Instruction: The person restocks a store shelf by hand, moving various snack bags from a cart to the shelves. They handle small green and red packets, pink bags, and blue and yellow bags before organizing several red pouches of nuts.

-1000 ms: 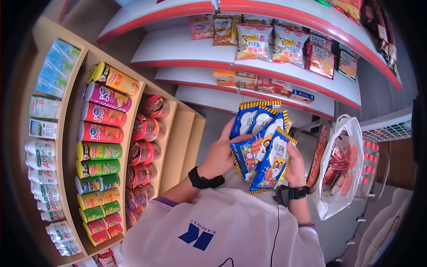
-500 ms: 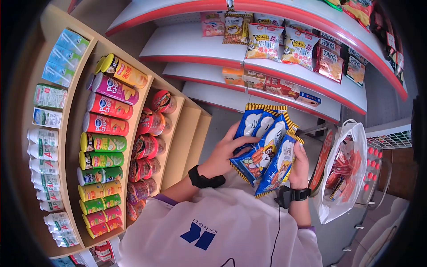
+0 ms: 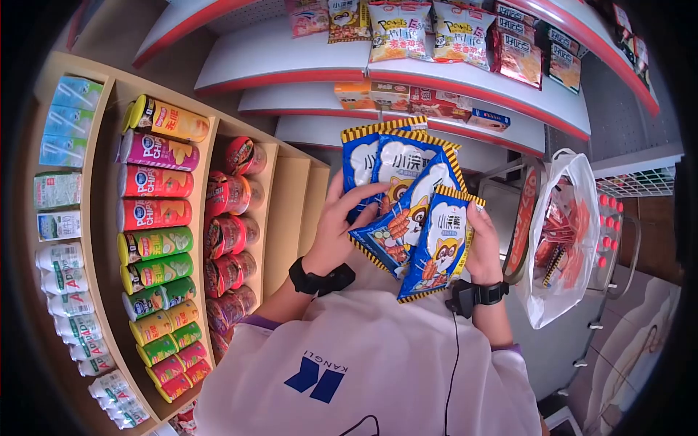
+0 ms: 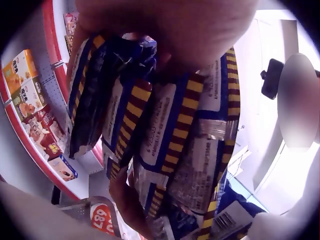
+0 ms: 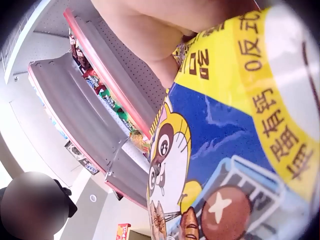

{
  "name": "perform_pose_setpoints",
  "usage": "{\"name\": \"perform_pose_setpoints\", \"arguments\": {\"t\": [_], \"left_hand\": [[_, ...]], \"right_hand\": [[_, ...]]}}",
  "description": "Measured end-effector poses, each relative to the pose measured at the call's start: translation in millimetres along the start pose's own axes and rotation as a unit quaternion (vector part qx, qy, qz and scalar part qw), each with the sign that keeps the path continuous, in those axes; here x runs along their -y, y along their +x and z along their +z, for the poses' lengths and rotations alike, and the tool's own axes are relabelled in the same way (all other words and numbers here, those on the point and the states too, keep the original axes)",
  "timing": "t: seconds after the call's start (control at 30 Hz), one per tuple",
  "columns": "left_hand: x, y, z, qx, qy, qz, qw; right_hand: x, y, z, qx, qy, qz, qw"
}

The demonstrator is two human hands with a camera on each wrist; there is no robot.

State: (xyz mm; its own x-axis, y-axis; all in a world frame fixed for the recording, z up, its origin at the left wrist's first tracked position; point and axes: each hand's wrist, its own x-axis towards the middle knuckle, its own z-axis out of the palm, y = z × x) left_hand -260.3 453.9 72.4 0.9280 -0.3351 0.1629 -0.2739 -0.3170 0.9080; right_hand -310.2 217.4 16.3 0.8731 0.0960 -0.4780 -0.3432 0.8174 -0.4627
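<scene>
Several blue snack packets [image 3: 411, 200] with yellow-and-black striped ends are fanned out in front of the person's chest. The left hand [image 3: 340, 231] grips the fan from the left, its fingers lying over the packets' fronts. On the other side, the right hand [image 3: 483, 243] holds the nearest packet [image 3: 442, 243] by its right edge, thumb on the front. In the left wrist view, the striped seams and printed backs of the packets [image 4: 167, 127] hang below the hand. The right wrist view is largely filled by one packet [image 5: 215, 140] with a cartoon raccoon.
A white plastic bag [image 3: 563, 247] holding red packets hangs open at the right, beside red-capped bottles [image 3: 607, 229]. Chip canisters [image 3: 156, 214] and instant noodle tubs [image 3: 233, 196] line the wooden shelf on the left. Ahead, chip bags [image 3: 398, 33] stand on a white shelf [image 3: 291, 62].
The packets have spread wider apart and now show their fronts more squarely. The nearest packet has moved away from the others a little. The head view has shifted, so the shelves appear higher.
</scene>
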Motion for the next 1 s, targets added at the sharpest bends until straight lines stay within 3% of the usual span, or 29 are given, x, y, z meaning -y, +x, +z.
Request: {"name": "perform_pose_setpoints", "arguments": {"t": [0.3,0.53,0.7,0.73,0.83,1.0], "left_hand": [[-9,7,-10,0.025,0.018,0.029,0.999],[-3,21,-31,0.015,0.020,0.044,0.999],[54,42,-62,-0.083,-0.050,0.016,0.995],[64,47,-74,-0.078,-0.061,-0.028,0.995],[88,71,-110,-0.110,-0.116,-0.036,0.986],[110,118,-174,-0.075,-0.048,0.028,0.996]], "right_hand": [[11,2,4,0.016,-0.039,-0.035,0.999],[16,28,48,0.059,-0.072,-0.010,0.996],[-5,87,93,0.084,-0.110,0.017,0.990],[-11,99,103,0.095,-0.113,0.020,0.989],[-28,134,135,0.106,-0.107,0.017,0.988],[-57,193,197,0.120,-0.093,0.005,0.988]]}}
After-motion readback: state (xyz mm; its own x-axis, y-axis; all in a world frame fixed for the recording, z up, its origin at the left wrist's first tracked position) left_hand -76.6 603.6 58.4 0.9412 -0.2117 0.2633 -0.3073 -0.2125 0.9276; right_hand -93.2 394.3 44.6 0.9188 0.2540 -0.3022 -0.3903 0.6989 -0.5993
